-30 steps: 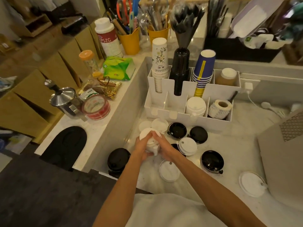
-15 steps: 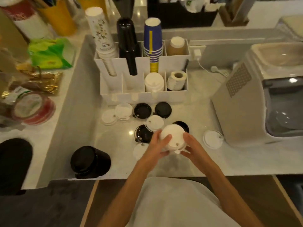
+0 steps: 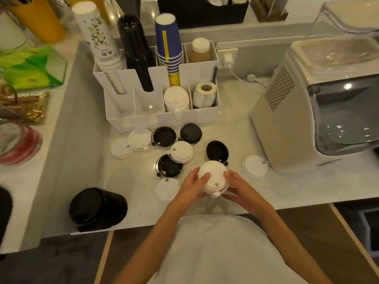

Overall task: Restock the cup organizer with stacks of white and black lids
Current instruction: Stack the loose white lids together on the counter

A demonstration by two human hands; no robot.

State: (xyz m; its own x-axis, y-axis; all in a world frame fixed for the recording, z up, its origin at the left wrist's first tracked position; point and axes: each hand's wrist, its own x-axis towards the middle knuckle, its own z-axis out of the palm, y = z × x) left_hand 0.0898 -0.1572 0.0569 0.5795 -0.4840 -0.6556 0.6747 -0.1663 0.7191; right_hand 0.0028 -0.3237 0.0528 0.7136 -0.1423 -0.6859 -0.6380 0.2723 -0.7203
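Observation:
Both hands hold a stack of white lids [image 3: 213,177] above the counter's front edge; my left hand [image 3: 191,187] grips its left side and my right hand [image 3: 240,188] cups its right side. The white cup organizer [image 3: 196,116] stands behind, with another white lid stack [image 3: 176,98] in its third front slot. Its two left front slots look bare. Loose white lids [image 3: 181,151] and black lids [image 3: 164,136] lie scattered on the counter between the organizer and my hands. A stack of black lids [image 3: 96,208] lies on its side at the front left.
Floral cups [image 3: 96,35], black cups [image 3: 136,48] and blue cups [image 3: 169,44] fill the organizer's back slots, next to a label roll [image 3: 205,94]. A beige machine [image 3: 315,107] stands right. A raised ledge at left holds a green pack [image 3: 30,68] and tape [image 3: 18,142].
The view swung right and closer. The white lid stack, held in both hands, shifted right from beside the scattered lids toward the counter's front middle.

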